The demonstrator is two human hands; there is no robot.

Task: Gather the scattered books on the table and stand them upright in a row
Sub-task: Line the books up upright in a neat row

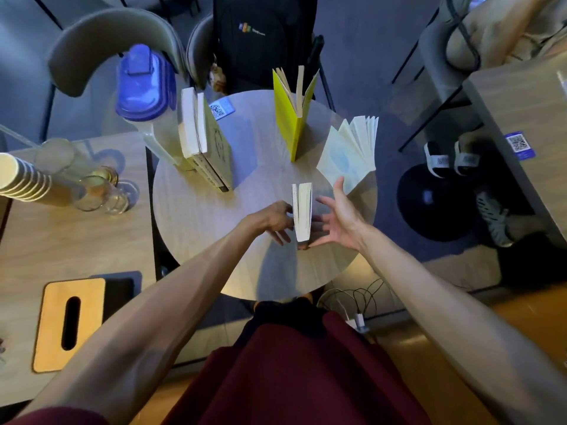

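A small pale book (302, 211) stands upright near the front of the round wooden table (196, 216), its pages slightly parted. My left hand (273, 220) touches its left side with the fingertips. My right hand (340, 216) is spread open just to its right, thumb near the book's base. A yellow book (290, 124) stands fanned open at the back. A light blue book (349, 156) stands fanned open at the right edge. A thick beige book (204, 142) stands at the left, leaning against a jug.
A clear jug with a blue lid (144, 87) stands on the round table's left rim. A second table (76, 237) at left carries stacked paper cups (21, 179), glasses (101, 191) and a wooden tissue box (69, 323). Chairs and a black backpack (260, 38) stand behind.
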